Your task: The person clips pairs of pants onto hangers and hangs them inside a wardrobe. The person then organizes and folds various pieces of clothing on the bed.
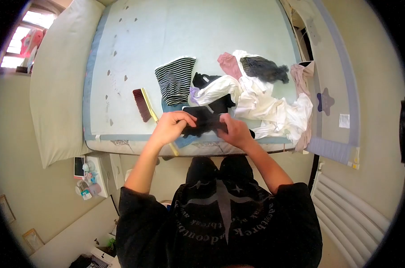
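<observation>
Near the bed's front edge, a small black cloth [201,119] is stretched between my two hands. My left hand [175,125] is closed on its left end, and my right hand [233,129] pinches its right end. Beyond it lie a black-and-white striped garment [175,80] and other dark clothing. A brush [143,105] with dark red bristles and a pale yellow handle rests left of my left hand, its handle passing beneath my forearm. White clothes [274,107] are heaped to the right of my right hand.
The bed [144,40] has a light blue cover. A pink cloth [229,64] and a dark grey garment [263,69] lie at the back right. A bed rail [334,89] stands right, a long pillow [61,85] left, and a white radiator [345,210] lower right.
</observation>
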The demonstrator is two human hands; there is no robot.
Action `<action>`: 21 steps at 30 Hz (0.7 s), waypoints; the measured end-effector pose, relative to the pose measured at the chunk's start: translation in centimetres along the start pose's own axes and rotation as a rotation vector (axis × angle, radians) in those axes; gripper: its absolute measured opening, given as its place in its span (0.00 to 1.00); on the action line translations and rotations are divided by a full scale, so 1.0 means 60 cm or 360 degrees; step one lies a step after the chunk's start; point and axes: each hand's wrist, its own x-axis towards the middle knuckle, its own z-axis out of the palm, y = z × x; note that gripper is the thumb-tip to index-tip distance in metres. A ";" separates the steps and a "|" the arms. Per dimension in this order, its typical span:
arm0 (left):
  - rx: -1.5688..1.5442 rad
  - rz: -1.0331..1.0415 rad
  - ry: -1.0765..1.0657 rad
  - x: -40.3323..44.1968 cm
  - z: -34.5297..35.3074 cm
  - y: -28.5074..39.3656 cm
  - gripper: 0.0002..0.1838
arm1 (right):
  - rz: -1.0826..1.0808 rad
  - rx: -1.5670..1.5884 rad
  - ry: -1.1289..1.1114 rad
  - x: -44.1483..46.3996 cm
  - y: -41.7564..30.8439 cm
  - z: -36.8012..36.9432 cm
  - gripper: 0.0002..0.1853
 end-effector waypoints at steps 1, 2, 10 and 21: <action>-0.0025 0.0010 0.0003 0.002 0.005 -0.011 0.13 | 0.0032 0.0176 -0.0038 0.005 -0.006 -0.005 0.22; -0.0049 0.0021 0.0007 0.006 0.012 -0.031 0.13 | -0.0017 0.0076 -0.0149 0.006 -0.001 -0.002 0.21; 0.0281 0.0176 -0.0121 0.002 0.042 -0.058 0.17 | 0.0024 -0.0054 -0.0264 0.006 0.037 0.005 0.19; 0.0742 -0.0181 0.0032 0.026 0.150 -0.038 0.52 | 0.0236 0.0617 0.0174 0.043 -0.020 0.017 0.20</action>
